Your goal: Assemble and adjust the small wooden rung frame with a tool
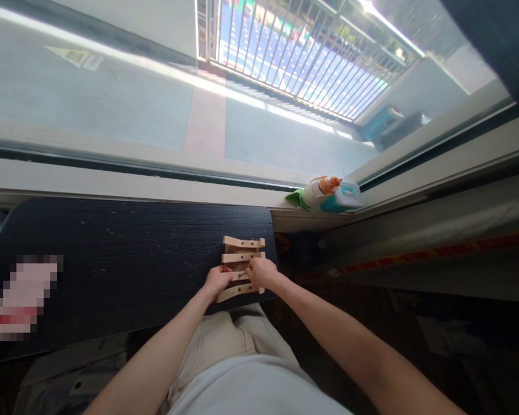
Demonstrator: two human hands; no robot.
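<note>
On the black table's right end lies a row of several pale wooden slats (243, 257) with small dark holes in them. Brownish material shows between the slats. My left hand (218, 280) is closed on the left end of one wooden slat in the near half of the row. Over the right part of that slat, my right hand (262, 273) is closed, fingers pressed together. A thin dark piece shows by its fingertips, too small to name. The hand covers the right ends of the nearer slats.
The black table (133, 248) runs along a window sill (112, 180). A blurred-out pinkish item (26, 294) lies at its left end. On the sill stand a white bottle with an orange top (315, 193), a green cloth (297, 198) and a teal-and-white container (344, 197).
</note>
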